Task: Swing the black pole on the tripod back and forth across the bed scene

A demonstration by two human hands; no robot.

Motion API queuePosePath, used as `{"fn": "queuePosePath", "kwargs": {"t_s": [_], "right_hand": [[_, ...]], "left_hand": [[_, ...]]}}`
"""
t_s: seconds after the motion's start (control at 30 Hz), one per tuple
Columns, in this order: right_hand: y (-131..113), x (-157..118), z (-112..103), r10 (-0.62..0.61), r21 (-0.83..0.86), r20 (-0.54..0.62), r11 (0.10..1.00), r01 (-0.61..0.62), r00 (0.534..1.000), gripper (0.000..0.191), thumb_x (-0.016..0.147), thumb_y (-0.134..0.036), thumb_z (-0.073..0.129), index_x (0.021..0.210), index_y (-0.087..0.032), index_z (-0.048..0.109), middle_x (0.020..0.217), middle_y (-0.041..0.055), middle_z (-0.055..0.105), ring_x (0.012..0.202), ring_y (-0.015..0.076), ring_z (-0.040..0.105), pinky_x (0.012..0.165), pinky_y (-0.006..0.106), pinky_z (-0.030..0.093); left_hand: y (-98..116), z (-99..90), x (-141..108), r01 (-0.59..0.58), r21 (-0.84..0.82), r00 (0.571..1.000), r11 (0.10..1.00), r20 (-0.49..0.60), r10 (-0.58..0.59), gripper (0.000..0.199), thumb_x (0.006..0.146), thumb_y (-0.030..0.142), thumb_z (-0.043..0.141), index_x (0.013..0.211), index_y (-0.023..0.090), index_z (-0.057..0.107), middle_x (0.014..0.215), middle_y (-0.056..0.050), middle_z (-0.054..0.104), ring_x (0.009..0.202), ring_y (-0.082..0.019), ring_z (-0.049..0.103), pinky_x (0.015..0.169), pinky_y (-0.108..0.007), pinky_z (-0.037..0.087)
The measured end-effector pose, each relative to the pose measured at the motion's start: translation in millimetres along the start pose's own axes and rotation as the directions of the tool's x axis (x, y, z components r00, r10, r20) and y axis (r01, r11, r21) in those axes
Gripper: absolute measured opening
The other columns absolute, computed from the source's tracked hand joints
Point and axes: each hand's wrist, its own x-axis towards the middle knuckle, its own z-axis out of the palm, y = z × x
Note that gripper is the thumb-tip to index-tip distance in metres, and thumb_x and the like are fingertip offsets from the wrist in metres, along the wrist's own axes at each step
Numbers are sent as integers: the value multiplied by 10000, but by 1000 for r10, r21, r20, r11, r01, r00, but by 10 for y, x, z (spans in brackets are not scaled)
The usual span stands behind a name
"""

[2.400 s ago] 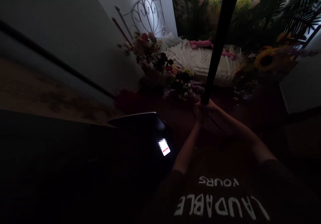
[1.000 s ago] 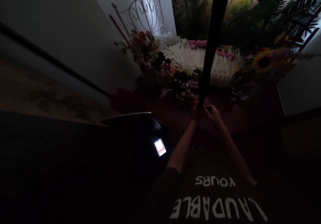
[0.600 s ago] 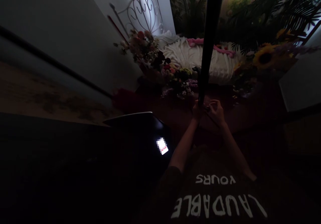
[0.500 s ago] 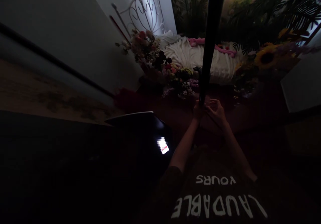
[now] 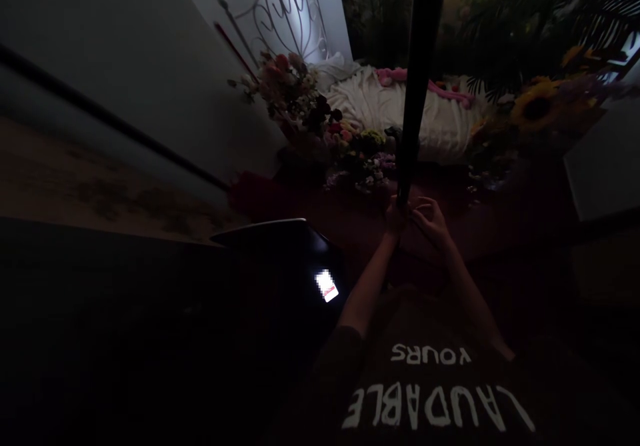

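Note:
A thick dark pole (image 5: pixel 419 93) rises in front of me and runs out of the top of the view. My left hand (image 5: pixel 395 215) is wrapped round its lower end. Close beside it on the right, my right hand (image 5: pixel 432 221) has its thumb and fingers brought together near the pole. What they pinch, if anything, is too dark to make out. A thin dark line slants below the right hand; I cannot tell whether it is a rod or a cord.
Flowers (image 5: pixel 295 93) crowd round a bed with a cream cover (image 5: pixel 445 126) and a metal headboard (image 5: pixel 287 16). Sunflowers (image 5: pixel 537 106) stand on the right. To my left are a dark box-like object (image 5: pixel 320 243), a lit screen (image 5: pixel 327 287) and a slanting pole (image 5: pixel 110 116).
The view has shifted slightly and dimmed a little. Both hands keep nearly the same place at the pole, with the right fingers only slightly moved.

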Motion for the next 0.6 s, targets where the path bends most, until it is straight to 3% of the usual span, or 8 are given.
{"fn": "queuePosePath", "kwargs": {"t_s": [0.33,0.6], "right_hand": [[-16,36,79,71,-49,-82,996,-75,994,430,821,-478,596,1157,-213,552,946,55,627,831,186,621,745,321,532],[-146,29,178,29,-175,-212,982,-67,977,310,848,-408,547,1075,-200,580,863,57,631,752,178,591,672,295,480]], "left_hand": [[51,-10,-24,15,5,1000,1000,-5,-15,361,871,548,520,968,203,565,813,-47,652,670,-144,610,627,-246,468],[57,-1,-30,-7,20,1000,1000,0,7,410,895,575,455,1020,197,554,818,-51,651,670,-143,613,606,-244,476]]}}
